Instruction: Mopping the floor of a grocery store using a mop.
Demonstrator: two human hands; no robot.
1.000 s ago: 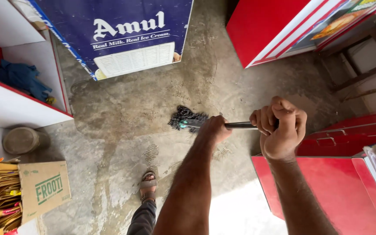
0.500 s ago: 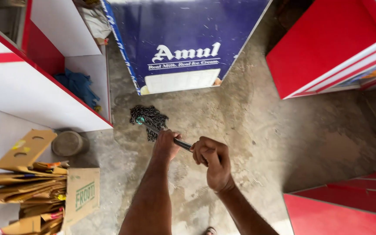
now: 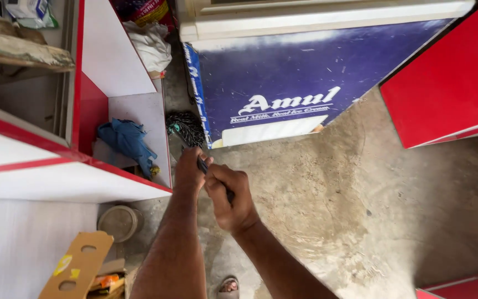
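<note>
**Both hands on the mop, head pushed into the gap by the freezer**

Where the concrete floor (image 3: 327, 188) narrows between the white-and-red shelf unit (image 3: 128, 111) and the blue chest freezer (image 3: 305, 66), the dark stringy mop head (image 3: 186, 128) lies on the ground, far from the person and just beside the freezer's left corner. Its dark handle (image 3: 201, 165) runs back toward the near side. The left hand (image 3: 190, 170) is closed round the handle, farther along it, fingers wrapped tight. The right hand (image 3: 229, 198) grips the same handle just nearer, fist fully closed, touching the left. A crumpled blue cloth (image 3: 125, 141) sits on the low shelf to the left. Near left stand a round tin (image 3: 118, 222) and cardboard pieces (image 3: 76, 266). A sandalled foot (image 3: 229, 287) shows at the near edge, and a red cabinet (image 3: 449, 77) stands to the far right.
</note>
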